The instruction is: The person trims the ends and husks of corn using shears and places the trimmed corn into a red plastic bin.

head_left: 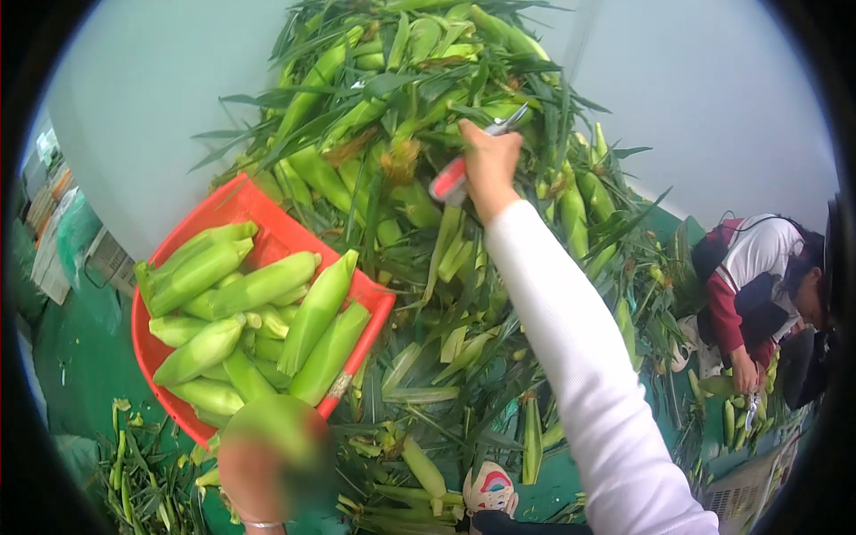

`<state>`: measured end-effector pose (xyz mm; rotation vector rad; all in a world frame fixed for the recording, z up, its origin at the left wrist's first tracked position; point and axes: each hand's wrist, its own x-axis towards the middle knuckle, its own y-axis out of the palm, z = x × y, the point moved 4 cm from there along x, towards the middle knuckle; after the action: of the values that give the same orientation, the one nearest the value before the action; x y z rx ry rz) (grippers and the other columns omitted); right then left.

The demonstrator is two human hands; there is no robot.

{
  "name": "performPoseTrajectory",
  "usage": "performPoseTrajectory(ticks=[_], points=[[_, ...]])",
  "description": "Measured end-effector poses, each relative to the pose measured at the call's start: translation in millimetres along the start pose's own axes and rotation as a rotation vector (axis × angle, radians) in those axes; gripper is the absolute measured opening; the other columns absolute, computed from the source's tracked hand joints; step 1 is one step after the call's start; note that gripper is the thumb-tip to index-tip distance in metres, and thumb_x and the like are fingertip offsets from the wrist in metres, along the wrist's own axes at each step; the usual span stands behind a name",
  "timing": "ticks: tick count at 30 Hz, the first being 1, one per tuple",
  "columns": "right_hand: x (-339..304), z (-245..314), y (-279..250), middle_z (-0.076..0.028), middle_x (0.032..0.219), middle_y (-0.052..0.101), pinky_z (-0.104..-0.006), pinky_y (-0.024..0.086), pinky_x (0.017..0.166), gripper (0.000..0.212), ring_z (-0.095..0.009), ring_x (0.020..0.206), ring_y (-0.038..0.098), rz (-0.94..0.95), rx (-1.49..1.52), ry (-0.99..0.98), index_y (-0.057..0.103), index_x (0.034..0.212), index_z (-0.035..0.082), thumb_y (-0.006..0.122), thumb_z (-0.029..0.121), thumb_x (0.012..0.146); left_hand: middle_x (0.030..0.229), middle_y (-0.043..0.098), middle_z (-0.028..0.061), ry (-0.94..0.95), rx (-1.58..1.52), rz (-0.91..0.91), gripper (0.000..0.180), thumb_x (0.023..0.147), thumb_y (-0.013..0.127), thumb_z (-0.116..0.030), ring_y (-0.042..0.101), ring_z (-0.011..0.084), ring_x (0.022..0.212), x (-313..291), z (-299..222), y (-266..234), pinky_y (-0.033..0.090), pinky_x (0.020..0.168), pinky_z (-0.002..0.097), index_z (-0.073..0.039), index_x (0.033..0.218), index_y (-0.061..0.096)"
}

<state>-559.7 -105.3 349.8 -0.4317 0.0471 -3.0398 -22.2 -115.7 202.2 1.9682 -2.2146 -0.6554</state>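
A green floor (80, 357) strewn with long leaves runs beneath a pale grey, smooth wall (134, 116), and from my remote seat I take the red plastic bin (294, 227) as my landmark. Smooth, light-green ears of corn (201, 276) fill it. Beyond it and to its right rises a tangled heap of leafy green corn (357, 116). Over that heap, right of the bin, my right hand (490, 165) grasps red-and-grey shears with metal blades (510, 119). My left hand (250, 477), at the bin's near edge, is blurred beside a light-green ear (281, 423); I cannot tell whether it grips it. Far right of the bin, a co-worker (758, 285) bends over more corn.

I judge the blades the main hazard: dense leaves could hide a finger or snag the tips and turn a cut aside. Ears piled against the bin's right rim could roll out if it were knocked. The leaves around the patterned white shoe (490, 489), nearer me and right of the bin, might slip underfoot.
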Motion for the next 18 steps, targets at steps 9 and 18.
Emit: performPoseTrajectory(ticks=[9, 18], points=[[-91, -50, -59, -0.009, 0.092, 0.057, -0.0328, 0.05, 0.067, 0.033, -0.017, 0.081, 0.056, 0.496, 0.652, 0.374, 0.047, 0.109, -0.001, 0.064, 0.012, 0.084, 0.096, 0.062, 0.0086, -0.126, 0.126, 0.123, 0.017, 0.09, 0.057, -0.011, 0.06, 0.0192, 0.085, -21, 31, -23, 0.053, 0.077, 0.0331, -0.005, 0.106, 0.055], [-387, -82, -211, -0.005, 0.099, 0.052, -0.0267, 0.045, 0.079, 0.059, -0.011, 0.09, 0.051, 1.073, 0.053, 0.496, 0.037, 0.125, 0.003, 0.07, 0.006, 0.076, 0.115, 0.059, 0.0116, -0.328, 0.518, 0.725, 0.059, 0.083, 0.07, -0.019, 0.055, 0.0219, 0.107, -105, 97, 91, 0.041, 0.096, 0.0344, 0.005, 0.128, 0.041]])
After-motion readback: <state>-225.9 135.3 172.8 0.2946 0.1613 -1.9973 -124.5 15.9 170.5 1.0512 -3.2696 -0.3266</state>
